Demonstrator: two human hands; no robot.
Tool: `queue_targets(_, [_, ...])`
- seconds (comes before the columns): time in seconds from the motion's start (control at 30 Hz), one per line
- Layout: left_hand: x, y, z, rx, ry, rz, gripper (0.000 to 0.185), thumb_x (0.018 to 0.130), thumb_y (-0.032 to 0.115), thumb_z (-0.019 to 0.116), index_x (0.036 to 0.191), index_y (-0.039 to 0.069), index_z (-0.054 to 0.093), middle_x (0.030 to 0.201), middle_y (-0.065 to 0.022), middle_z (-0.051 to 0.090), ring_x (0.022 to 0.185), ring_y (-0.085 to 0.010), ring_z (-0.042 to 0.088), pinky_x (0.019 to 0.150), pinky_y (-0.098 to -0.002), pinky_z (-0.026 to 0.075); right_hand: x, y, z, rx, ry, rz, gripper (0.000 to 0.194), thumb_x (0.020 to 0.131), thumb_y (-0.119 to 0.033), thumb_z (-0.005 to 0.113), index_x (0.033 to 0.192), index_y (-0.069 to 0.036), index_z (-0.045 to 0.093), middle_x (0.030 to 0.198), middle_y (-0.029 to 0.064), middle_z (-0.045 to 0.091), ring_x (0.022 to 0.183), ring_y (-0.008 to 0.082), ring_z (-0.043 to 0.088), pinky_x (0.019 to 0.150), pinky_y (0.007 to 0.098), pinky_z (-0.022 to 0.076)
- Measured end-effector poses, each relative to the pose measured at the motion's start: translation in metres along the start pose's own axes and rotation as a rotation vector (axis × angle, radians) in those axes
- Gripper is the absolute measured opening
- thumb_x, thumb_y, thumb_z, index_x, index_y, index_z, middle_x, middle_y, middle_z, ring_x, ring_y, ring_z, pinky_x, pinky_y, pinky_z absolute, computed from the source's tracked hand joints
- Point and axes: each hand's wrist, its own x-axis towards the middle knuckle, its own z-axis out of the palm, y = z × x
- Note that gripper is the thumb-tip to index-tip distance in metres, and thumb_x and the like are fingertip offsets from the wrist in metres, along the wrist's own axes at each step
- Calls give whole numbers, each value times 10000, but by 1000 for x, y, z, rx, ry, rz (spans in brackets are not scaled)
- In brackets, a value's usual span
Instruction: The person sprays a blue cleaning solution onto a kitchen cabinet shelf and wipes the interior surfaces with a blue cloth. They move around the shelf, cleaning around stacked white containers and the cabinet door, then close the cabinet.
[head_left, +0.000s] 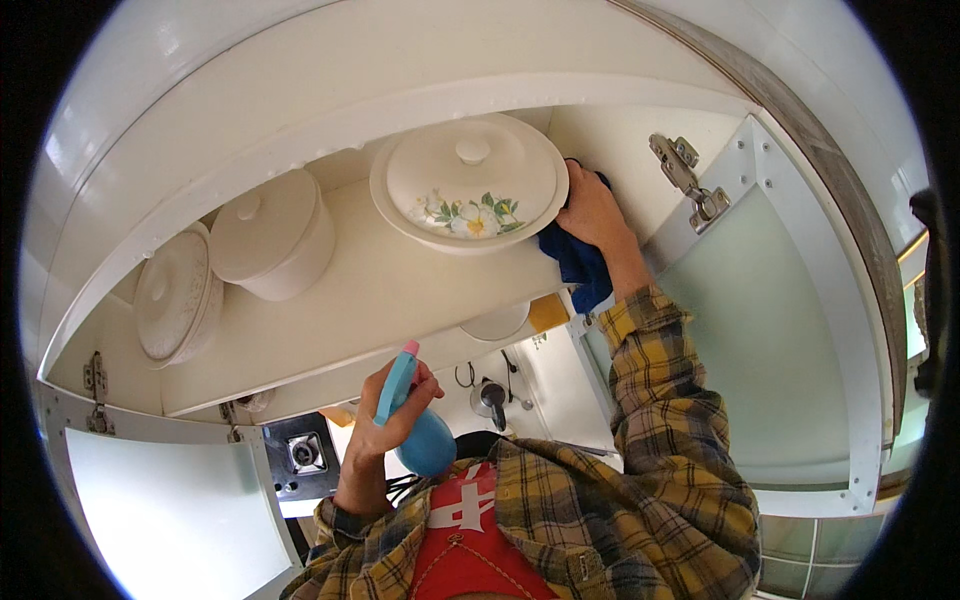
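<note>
My left hand (401, 405) is wrapped around the neck of a blue spray bottle (427, 446) with a pink nozzle, below the shelf's front edge. My right hand (592, 206) reaches into the open wall cabinet, holding a dark blue cloth (577, 259) that hangs over the shelf edge. Its fingertips are partly hidden beside the right rim of a white lidded casserole dish (469, 180) with a flower print; whether they touch it I cannot tell. The dish stands on the white cabinet shelf (352, 315).
Further left on the shelf stand a white lidded pot (274, 232) and a speckled lidded dish (176, 296). Frosted glass doors hang open at right (765, 337) and left (172, 510). Below are a gas stove (304, 454) and a kettle (489, 401) on the counter.
</note>
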Motion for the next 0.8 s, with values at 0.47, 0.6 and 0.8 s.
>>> queue_targets(0.47, [-6,-2,-10,4,-11,62,90,898,67,621,850,1,584,776,-67,619,770,-155,630,689,-294,489,-116,-49,-31,-108,179,149,660,667,-191,818,1189,61,501,1027,252,616,982,427,582,858,475,494])
queue_targets(0.6, [-5,-3,-13,5,20,44,83,893,57,622,848,1,581,777,-67,617,773,-163,635,687,-295,488,-105,-52,-47,13,177,203,631,670,-168,809,1169,64,499,971,265,614,938,435,593,845,493,491])
queue_targets(0.8, [-7,-3,-13,-31,38,83,84,885,54,628,833,0,592,771,-65,619,756,-158,626,683,-294,488,-9,-15,-26,-123,359,-50,493,715,-60,766,1107,55,490,987,286,611,929,465,604,830,505,502])
